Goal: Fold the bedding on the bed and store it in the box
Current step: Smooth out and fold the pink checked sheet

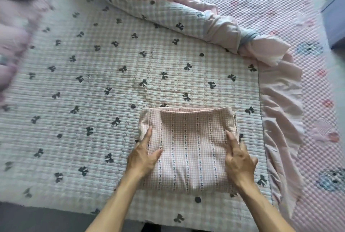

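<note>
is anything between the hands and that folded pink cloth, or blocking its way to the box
Nothing lies between them: the left hand and right hand already rest on the folded pink cloth. No box can be made out clearly, so that path cannot be judged.

head: one wide-angle view, worn on the person's head | faces forward and steeply down over the bed | close above the quilted bow-print cover (93, 86) | both forearms enter from the bottom edge | edges blurred, curved | no second view
</note>
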A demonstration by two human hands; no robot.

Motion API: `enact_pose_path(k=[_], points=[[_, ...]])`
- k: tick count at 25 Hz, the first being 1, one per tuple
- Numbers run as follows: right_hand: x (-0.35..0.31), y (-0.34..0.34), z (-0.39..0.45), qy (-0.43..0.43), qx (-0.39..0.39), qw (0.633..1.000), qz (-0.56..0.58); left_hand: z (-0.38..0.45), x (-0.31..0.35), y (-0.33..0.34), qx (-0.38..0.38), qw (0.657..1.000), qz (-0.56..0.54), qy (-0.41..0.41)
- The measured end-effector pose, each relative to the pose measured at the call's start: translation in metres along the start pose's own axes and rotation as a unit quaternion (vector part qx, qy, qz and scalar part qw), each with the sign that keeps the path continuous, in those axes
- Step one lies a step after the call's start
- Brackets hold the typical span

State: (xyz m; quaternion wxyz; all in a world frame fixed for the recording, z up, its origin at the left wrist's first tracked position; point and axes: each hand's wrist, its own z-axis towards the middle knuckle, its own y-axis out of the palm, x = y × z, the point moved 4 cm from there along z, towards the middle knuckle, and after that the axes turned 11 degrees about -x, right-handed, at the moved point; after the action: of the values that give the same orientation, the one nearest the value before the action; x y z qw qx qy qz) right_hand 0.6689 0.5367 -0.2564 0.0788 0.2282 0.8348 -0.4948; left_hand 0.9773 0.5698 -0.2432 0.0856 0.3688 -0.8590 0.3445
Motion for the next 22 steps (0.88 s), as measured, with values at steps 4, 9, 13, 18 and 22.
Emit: enact_pose_path(k=[4,9,13,18,22], points=[[-0.005,-0.087,-0.066,-0.029,0.061,0.992,0.108,-0.098,0.068,-0.027,0.03,0.997,-0.003,0.069],[0.018,-0.221,-0.147,-0.038,0.15,0.974,0.163,-0.217,0.165,-0.06,0.067,0.983,-0.007,0.17],[0.033,-0.308,-0.207,-0.005,0.26,0.942,0.214,-0.279,0.247,-0.087,0.103,0.957,0.007,0.27],[0.091,-0.385,-0.264,0.015,0.336,0.906,0.257,-0.334,0.348,-0.066,0.099,0.926,0.023,0.363],[0.177,-0.425,-0.292,0.044,0.373,0.881,0.289,-0.355,0.425,-0.004,0.072,0.909,0.047,0.407]])
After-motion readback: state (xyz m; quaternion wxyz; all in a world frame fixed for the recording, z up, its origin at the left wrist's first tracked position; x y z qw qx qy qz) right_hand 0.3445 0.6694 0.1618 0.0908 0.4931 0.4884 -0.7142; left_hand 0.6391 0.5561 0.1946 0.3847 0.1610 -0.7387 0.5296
